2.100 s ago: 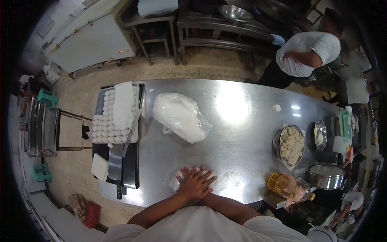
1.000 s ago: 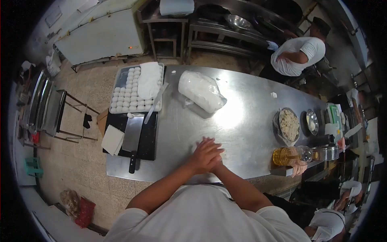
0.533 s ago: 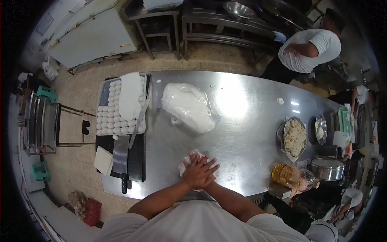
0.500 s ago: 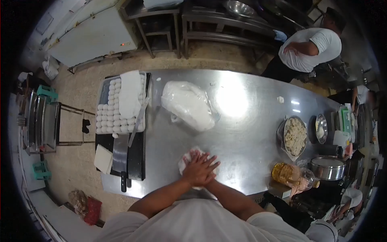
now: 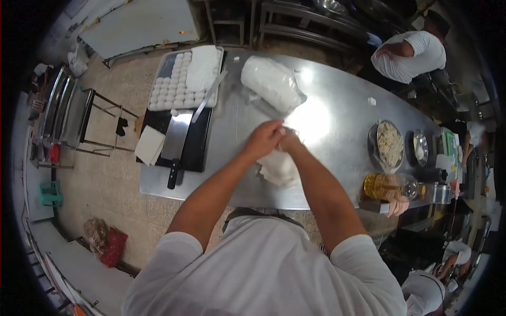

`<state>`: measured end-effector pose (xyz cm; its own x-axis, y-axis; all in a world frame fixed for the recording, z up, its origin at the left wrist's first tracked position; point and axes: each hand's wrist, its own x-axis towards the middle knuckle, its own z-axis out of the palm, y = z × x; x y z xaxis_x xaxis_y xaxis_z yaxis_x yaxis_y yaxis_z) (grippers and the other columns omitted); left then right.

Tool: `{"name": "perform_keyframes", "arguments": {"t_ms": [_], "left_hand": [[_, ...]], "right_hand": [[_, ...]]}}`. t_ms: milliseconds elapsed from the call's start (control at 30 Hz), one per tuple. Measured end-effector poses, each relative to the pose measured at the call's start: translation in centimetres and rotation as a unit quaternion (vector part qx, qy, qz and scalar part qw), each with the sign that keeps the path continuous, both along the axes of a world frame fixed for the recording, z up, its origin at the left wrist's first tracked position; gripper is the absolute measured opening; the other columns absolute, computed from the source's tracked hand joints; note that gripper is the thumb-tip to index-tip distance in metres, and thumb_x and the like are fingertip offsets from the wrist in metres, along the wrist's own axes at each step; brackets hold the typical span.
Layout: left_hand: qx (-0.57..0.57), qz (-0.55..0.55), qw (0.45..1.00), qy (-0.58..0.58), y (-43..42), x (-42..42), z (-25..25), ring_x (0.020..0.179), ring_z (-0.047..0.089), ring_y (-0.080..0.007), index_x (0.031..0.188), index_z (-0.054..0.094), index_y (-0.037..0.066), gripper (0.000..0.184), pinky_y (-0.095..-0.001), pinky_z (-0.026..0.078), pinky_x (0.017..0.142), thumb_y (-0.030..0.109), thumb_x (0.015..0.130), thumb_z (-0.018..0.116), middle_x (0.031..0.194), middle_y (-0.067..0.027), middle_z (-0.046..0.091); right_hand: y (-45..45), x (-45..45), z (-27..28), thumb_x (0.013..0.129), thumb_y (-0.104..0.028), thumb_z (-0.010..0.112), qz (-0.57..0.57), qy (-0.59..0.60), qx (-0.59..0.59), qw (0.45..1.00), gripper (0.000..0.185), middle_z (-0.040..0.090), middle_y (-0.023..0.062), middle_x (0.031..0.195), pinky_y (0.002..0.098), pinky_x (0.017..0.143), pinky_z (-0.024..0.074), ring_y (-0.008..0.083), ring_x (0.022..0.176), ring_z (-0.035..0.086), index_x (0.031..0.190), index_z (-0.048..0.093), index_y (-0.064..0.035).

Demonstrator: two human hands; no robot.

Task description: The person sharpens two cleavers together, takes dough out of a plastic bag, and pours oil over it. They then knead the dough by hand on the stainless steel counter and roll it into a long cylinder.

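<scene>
A flattened piece of white dough shows between my forearms, its lower edge blurred. Just beyond it, my left hand and my right hand meet with fingers curled in. Whether they grip the dough's far edge or something small is hidden. A big white dough mass wrapped in clear plastic lies farther up the steel table.
To the left, a tray of small white dough balls is partly covered by a white cloth. A cleaver rests on a black board. Rightward are a bowl of pale filling, an oil bottle and a co-worker.
My hands, stacked flat and pressing on the dough before, have come off that press and moved forward, fingers now curled together. The camera view has shifted, so the table appears higher.
</scene>
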<state>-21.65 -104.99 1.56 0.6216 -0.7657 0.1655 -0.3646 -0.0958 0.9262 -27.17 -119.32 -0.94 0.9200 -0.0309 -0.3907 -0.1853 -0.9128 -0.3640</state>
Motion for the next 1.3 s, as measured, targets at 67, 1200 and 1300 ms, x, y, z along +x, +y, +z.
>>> {"name": "perform_keyframes", "arguments": {"t_ms": [67,1200,1300], "left_hand": [[0.009,0.013,0.999,0.039,0.8,0.4,1.8,0.106,0.068,-0.0247,0.127,0.065,0.0,0.036,-0.035,0.053,0.093,0.025,0.102,0.061,0.12,-0.0156,0.069],[0.106,-0.053,0.98,-0.159,1.3,-5.3,-0.2,0.125,0.059,-0.0321,0.131,0.065,0.011,0.046,-0.0438,0.043,0.11,0.034,0.092,0.066,0.135,-0.0115,0.064],[0.11,0.024,0.993,0.034,3.2,-3.2,2.7,0.117,0.064,-0.033,0.13,0.066,0.007,0.042,-0.0382,0.049,0.101,0.029,0.094,0.067,0.128,-0.0158,0.067]], "right_hand": [[-1.1,1.2,-1.5,0.098,-0.038,0.051,-0.003,0.012,0.072,0.997,0.038,0.066,0.0148,0.126,0.0418,0.098,0.0493,0.0308,0.117,0.062,0.125,0.063,-0.0131],[7.8,-5.2,-5.2,0.095,-0.033,0.06,-0.012,-0.254,0.052,0.966,0.064,0.041,0.0184,0.155,0.0416,0.119,0.0325,0.0309,0.142,0.04,0.15,0.042,-0.0056],[8.3,-1.2,-5.0,0.096,-0.034,0.059,-0.008,-0.19,0.078,0.979,0.064,0.041,0.0189,0.155,0.0416,0.119,0.0327,0.0311,0.142,0.04,0.15,0.042,-0.0053]]}}
